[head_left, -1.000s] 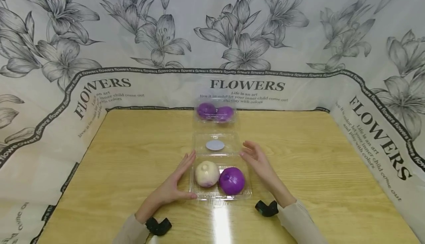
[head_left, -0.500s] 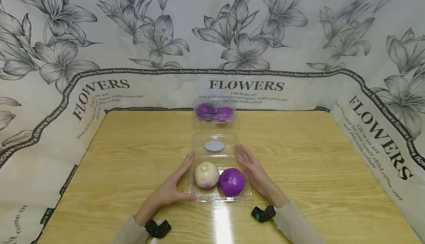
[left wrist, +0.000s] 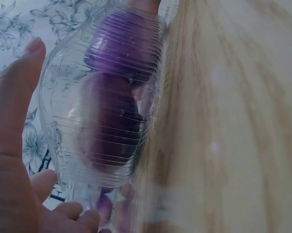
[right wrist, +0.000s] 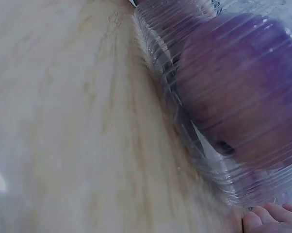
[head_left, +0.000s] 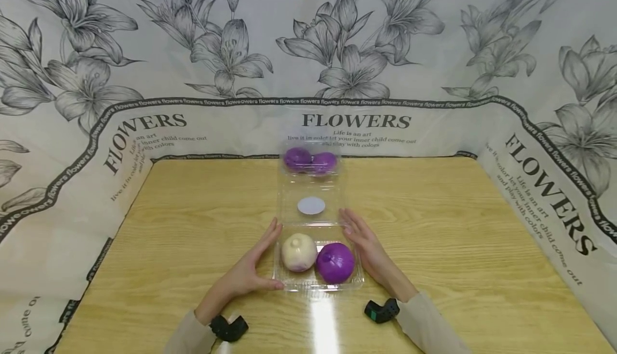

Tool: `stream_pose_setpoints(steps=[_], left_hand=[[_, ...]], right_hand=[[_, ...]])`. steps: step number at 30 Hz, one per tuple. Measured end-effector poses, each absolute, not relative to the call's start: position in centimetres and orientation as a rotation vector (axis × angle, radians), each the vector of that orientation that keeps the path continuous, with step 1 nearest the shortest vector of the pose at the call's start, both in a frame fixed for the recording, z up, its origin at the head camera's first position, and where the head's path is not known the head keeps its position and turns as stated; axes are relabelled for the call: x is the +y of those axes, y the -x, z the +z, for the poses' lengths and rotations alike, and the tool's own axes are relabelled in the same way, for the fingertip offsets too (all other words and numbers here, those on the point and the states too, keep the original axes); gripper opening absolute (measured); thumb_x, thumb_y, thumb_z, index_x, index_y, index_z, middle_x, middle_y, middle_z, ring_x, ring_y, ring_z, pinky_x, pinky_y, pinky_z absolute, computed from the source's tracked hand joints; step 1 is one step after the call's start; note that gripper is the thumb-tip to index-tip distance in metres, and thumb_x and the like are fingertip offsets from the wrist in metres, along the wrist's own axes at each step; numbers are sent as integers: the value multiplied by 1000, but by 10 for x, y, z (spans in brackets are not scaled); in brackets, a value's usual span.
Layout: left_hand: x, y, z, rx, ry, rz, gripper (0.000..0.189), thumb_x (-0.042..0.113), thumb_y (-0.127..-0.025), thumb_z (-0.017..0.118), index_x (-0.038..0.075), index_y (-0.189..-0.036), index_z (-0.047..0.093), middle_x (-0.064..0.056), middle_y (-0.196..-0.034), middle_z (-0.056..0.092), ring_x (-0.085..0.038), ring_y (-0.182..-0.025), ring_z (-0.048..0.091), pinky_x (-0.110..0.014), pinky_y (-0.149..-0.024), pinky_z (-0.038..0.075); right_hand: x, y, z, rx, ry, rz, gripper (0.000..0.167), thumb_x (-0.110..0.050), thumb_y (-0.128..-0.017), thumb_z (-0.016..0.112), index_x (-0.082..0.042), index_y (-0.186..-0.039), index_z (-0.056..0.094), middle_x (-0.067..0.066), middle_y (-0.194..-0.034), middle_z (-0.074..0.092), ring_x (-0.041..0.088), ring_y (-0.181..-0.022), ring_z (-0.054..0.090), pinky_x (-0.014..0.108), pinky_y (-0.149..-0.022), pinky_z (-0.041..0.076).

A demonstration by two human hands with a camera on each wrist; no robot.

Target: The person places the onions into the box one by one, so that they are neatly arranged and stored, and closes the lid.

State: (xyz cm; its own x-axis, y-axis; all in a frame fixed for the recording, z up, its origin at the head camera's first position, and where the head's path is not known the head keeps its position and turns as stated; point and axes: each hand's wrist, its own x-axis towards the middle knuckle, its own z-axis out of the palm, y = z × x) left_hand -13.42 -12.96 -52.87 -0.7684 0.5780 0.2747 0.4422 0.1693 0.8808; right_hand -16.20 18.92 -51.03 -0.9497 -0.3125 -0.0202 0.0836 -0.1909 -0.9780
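Observation:
A clear plastic clamshell box (head_left: 320,288) stands in the middle of the table with its lid (head_left: 289,212) folded back, a white oval label (head_left: 310,205) on it. Inside are a whitish onion (head_left: 298,253) with a purple tinge on the left and a purple onion (head_left: 336,263) on the right. My left hand (head_left: 243,276) spans the box's left side, thumb at the front corner and fingers at the hinge end. Along the right side lies my right hand (head_left: 376,255), fingers extended toward the hinge. In the left wrist view, my thumb (left wrist: 15,97) points straight beside the ribbed wall.
Behind the lid, near the table's back edge, another clear box (head_left: 337,171) holds two purple onions (head_left: 297,159). Black devices (head_left: 228,329) sit by both wrists. A flower-printed cloth (head_left: 356,110) walls the wooden table (head_left: 434,209) at the back and sides.
My right hand has moved left against the box's right side. The lid's label and far edge have shifted slightly up in the head view. The left hand stays in place.

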Motion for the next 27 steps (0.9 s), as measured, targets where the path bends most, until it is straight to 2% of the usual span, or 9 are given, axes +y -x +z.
stream_pose_setpoints(steps=[7,12,17,20,23,27], left_hand=[[-128,139,-527,2299,-1044,1667,123,19,-67,93,12,-160,13,-11,-166,-5,-37,-150,1,-65,-115,7],[-128,139,-525,2314,-1072,1667,125,18,-64,94,11,-160,14,-12,-166,-4,-38,-150,2,-65,-114,8],[-128,134,-524,2321,-1062,1671,127,19,-62,94,10,-160,14,-11,-166,-3,-39,-150,3,-64,-114,8],[-128,133,-525,2328,-1057,1679,128,20,-61,95,9,-159,14,-12,-166,-3,-38,-150,3,-63,-114,8],[-128,132,-527,2337,-1045,1694,128,20,-60,95,9,-159,15,-12,-166,-2,-35,-150,3,-59,-116,7],[-129,132,-530,2364,-1053,1714,128,22,-59,95,7,-159,16,-13,-166,0,-35,-150,4,-49,-119,7]], right_hand=[[192,166,-508,1805,309,-2219,66,-8,-103,45,-1,-157,9,17,-164,13,34,-150,13,42,-122,11],[193,165,-507,1812,314,-2224,64,-8,-103,46,-4,-157,13,14,-164,16,31,-148,19,42,-121,15],[192,161,-510,1807,293,-2256,62,-6,-101,47,-4,-156,18,18,-162,21,15,-138,38,50,-122,9],[191,160,-512,1801,280,-2276,61,-4,-101,47,-3,-155,20,21,-160,23,5,-131,45,53,-121,6],[190,159,-513,1804,280,-2285,61,-3,-100,48,-3,-155,20,21,-160,22,3,-130,45,49,-122,10],[190,160,-512,1828,316,-2279,65,-2,-100,49,-3,-156,17,20,-160,22,7,-134,43,35,-118,26]])
